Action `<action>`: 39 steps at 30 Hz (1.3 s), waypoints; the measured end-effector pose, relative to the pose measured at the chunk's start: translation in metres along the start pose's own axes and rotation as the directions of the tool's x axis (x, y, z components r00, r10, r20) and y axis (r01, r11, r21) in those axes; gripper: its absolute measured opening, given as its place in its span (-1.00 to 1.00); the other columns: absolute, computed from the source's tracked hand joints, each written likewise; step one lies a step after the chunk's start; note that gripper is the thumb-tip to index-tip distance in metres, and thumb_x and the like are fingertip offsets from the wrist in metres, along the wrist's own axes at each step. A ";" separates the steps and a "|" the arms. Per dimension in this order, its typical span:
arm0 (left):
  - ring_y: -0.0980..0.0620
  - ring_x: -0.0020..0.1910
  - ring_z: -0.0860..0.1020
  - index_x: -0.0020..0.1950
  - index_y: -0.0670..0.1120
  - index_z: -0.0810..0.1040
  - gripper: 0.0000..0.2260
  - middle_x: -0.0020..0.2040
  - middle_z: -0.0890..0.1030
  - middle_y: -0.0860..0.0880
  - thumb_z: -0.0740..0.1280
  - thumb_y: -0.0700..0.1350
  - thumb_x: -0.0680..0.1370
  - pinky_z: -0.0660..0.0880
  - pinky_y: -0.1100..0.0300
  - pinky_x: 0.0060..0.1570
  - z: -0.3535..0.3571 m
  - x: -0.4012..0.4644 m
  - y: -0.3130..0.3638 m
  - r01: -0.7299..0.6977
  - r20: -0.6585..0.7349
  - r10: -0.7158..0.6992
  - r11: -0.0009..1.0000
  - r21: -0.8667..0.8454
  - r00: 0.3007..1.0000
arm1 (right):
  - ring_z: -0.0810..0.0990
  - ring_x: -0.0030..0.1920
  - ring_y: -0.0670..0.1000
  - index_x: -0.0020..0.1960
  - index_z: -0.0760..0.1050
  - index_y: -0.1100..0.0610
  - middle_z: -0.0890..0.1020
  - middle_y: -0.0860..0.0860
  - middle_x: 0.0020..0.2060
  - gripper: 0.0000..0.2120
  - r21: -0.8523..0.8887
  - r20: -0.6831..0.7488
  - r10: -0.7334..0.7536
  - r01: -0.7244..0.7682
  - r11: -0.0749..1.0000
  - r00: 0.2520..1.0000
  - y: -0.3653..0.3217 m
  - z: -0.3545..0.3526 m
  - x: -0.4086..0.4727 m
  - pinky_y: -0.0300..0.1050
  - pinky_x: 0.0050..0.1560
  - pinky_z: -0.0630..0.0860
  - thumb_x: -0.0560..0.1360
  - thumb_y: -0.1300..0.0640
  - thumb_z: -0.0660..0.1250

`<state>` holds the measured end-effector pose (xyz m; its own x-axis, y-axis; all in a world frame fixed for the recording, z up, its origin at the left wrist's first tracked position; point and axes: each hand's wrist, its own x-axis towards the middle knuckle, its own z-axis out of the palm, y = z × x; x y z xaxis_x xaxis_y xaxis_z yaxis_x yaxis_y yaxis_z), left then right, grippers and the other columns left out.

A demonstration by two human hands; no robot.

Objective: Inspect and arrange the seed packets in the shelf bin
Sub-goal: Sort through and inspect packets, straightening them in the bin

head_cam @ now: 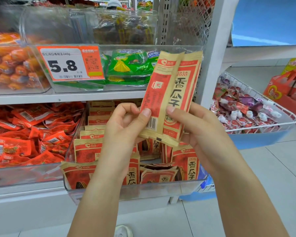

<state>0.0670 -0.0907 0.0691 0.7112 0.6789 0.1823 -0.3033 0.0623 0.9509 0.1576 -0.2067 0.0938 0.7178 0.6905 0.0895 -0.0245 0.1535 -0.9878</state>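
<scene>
While both hands hold them up in front of the shelf, two sunflower seed packets (171,98) stand nearly upright, long axis running from the hands up and slightly right, overlapped like a fan. The left hand (125,124) has its grip closed on the left packet's lower edge by the barcode; the right hand (196,127) pinches the right packet low down. The clear shelf bin (143,189) lies directly below, so returning them looks like a straight drop, either hand equally near.

Clear bins (154,189) on white shelf (32,191)
</scene>
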 end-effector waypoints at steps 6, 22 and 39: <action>0.27 0.11 0.55 -0.02 0.18 0.53 -0.77 0.09 0.60 0.24 0.50 0.11 0.41 0.54 0.23 0.04 0.004 -0.005 -0.003 -0.205 0.066 0.201 0.825 0.526 0.977 | 0.71 -0.06 0.03 0.13 0.61 0.13 0.73 0.06 -0.03 -0.81 0.056 -0.121 -0.043 0.050 0.997 0.992 0.002 -0.004 0.002 -0.06 -0.10 0.67 0.54 0.17 0.35; 0.05 -0.12 0.61 -0.09 0.08 0.56 -0.90 -0.15 0.63 0.08 0.33 -0.10 0.60 0.55 -0.08 -0.06 0.001 -0.002 -0.008 -0.322 0.183 0.265 0.735 0.596 0.947 | 0.72 -0.07 0.09 0.10 0.63 0.12 0.73 0.09 -0.07 -0.82 -0.003 -0.098 -0.024 0.024 1.000 0.995 0.004 -0.003 0.003 0.02 -0.07 0.67 0.53 0.12 0.37; 0.00 0.03 0.58 -0.24 0.15 0.61 -0.82 0.00 0.64 0.04 0.42 -0.11 0.51 0.48 -0.07 0.21 0.000 0.003 -0.007 -0.094 0.053 0.080 0.907 0.410 0.995 | 0.65 -0.05 -0.08 0.16 0.47 -0.16 0.68 -0.15 -0.11 -0.54 -0.516 0.019 -0.137 0.127 0.847 0.990 0.014 0.004 0.004 0.08 0.02 0.59 0.35 0.16 0.49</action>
<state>0.0708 -0.0893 0.0632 0.7172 0.6422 0.2706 -0.0821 -0.3077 0.9479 0.1573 -0.1991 0.0810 0.7012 0.6761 0.2263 0.4293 -0.1469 -0.8911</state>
